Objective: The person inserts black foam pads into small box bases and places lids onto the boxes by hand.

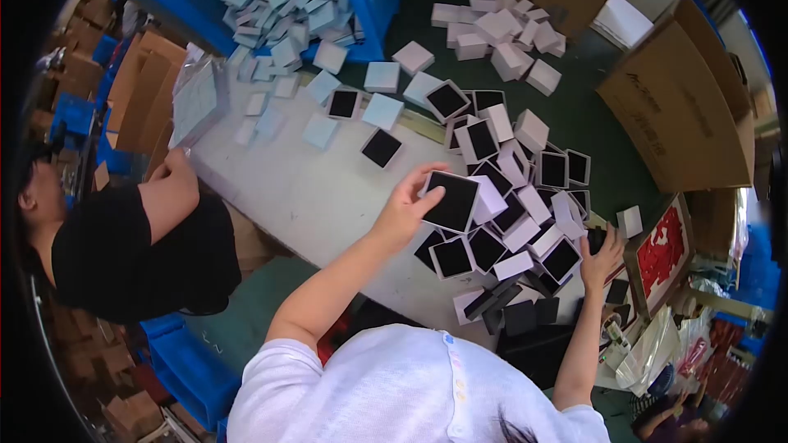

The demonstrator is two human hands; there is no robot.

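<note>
My left hand [399,215] grips a small white box [451,202] with a black lining, thumb over its near edge, in front of a heap of similar boxes. At the heap's right side, my right hand [604,261] has its fingers curled around a dark thing [596,238], too hidden to name. Several boxes in the heap [561,259] face up with black inside; others show white sides. Loose black pads [520,317] lie at the table's near edge, below the heap. One lined box [382,148] sits apart, left of the heap.
A blue crate [361,0] spills white boxes onto the table [271,184]. More white boxes [497,29] are piled at the back. A cardboard carton [677,107] and a framed tray of red pieces [663,253] stand right. Another person [139,238] is at the left.
</note>
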